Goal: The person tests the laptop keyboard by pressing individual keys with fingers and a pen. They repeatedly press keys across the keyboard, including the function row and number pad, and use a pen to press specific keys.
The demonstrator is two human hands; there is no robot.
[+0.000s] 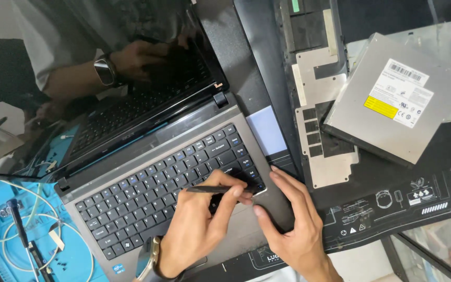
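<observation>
An open grey laptop (147,156) with a black keyboard (152,193) lies tilted on the bench. My left hand (197,230), with a watch at the wrist, pinches a thin dark tool (210,189) lying flat over the keyboard's lower right corner. My right hand (288,219) rests on the laptop's right front corner, fingers spread, its thumb next to the tool's tip. The dark screen (105,68) reflects an arm with a watch.
A silver optical drive (392,99) lies on a black laptop cover (314,104) at the right. A black work mat (392,203) sits beneath. At the left, a blue mat (6,235) holds white cables, small screws and a black probe.
</observation>
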